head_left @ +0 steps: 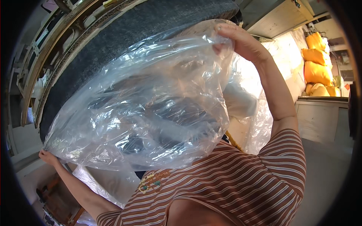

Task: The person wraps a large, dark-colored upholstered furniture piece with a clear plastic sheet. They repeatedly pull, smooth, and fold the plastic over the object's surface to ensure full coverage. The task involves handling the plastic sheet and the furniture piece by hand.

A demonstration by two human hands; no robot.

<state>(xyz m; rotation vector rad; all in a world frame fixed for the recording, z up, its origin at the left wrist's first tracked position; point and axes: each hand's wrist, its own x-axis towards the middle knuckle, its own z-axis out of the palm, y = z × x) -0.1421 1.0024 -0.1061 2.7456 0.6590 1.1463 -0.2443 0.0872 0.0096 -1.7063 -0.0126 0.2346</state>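
A large clear plastic bag [151,109] is stretched wide between my two hands, wrinkled and shiny. My left hand [49,156] pinches its lower left corner, with that arm reaching far out to the side. At the upper right, my right hand [241,39] grips the bag's other end, the thumb and fingers partly behind the film. Behind the plastic lies a long dark grey padded surface [124,41] with a curved look. Dark shapes show through the film, too blurred to name.
More clear plastic sheeting [262,120] hangs at my right side. Stacked yellow-orange bundles [318,64] rest on a pale cabinet [318,118] at the far right. Wooden rails [34,83] run along the left. A brown wooden item [60,201] stands at the lower left.
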